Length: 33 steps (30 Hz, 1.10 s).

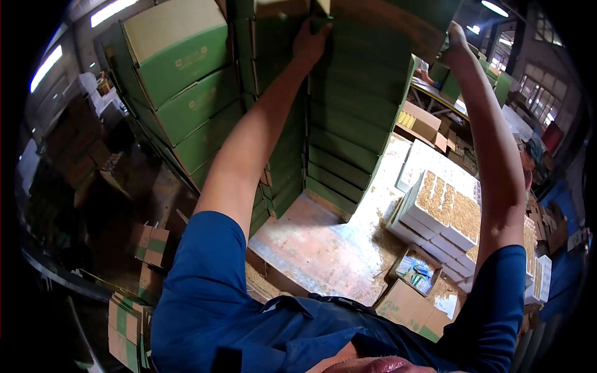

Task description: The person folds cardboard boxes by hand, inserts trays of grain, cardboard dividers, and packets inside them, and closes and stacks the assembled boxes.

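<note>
Both my arms reach up to a green cardboard box [385,25] at the top of a tall stack of green boxes [348,118]. My left hand [311,42] grips its left side, the thumb against the cardboard. At the box's right side my right hand [456,43] has its fingers curled round the edge, partly hidden. Another stack of green boxes [193,105] with pale lids stands to the left.
White trays [444,211] filled with brown grainy material are stacked at the right. A small box of blue packets [416,272] sits near a brown carton [410,308]. Flattened cartons [127,329] lean at lower left. Another person [532,155] is at the far right.
</note>
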Each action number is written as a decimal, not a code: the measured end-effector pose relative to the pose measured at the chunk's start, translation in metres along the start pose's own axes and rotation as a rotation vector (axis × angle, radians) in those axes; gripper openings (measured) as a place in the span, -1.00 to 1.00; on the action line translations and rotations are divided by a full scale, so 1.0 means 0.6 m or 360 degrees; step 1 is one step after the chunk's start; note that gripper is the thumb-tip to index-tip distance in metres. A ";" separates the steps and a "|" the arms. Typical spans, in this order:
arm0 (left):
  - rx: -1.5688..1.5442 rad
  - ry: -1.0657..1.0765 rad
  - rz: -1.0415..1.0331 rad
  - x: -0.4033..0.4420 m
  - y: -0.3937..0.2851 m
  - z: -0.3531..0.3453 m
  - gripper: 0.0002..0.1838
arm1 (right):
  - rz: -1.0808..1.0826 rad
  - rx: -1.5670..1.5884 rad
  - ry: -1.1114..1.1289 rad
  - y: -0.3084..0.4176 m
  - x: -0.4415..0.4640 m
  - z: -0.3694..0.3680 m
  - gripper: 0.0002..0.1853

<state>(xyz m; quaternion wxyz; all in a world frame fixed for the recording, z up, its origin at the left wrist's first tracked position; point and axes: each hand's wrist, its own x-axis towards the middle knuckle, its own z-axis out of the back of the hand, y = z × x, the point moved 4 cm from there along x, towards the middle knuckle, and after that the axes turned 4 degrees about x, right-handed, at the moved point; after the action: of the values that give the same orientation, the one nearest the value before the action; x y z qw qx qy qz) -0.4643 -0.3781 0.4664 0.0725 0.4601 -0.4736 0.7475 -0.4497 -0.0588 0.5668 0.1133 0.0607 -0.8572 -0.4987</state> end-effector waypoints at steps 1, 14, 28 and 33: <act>0.0004 -0.0003 0.0000 -0.003 -0.003 0.003 -0.13 | 0.0010 -0.0229 -0.0037 -0.006 0.001 -0.008 -0.56; 0.0077 0.0063 -0.0074 -0.010 0.008 -0.019 -0.31 | 0.0569 -0.2307 -0.0552 -0.007 0.153 0.036 -0.49; 0.0196 -0.0195 -0.0228 -0.046 -0.036 -0.012 -0.36 | 0.0807 -0.2876 0.0341 -0.002 0.332 0.099 -0.48; 0.0273 -0.0201 -0.0331 -0.045 -0.029 -0.015 -0.24 | 0.0944 -0.2936 0.0077 -0.004 0.261 0.059 -0.19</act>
<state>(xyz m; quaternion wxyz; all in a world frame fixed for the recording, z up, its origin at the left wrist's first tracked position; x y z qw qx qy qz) -0.4451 -0.3526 0.4558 0.0802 0.5572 -0.3614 0.7433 -0.6104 -0.0643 0.5689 0.2551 -0.2604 -0.1070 -0.9250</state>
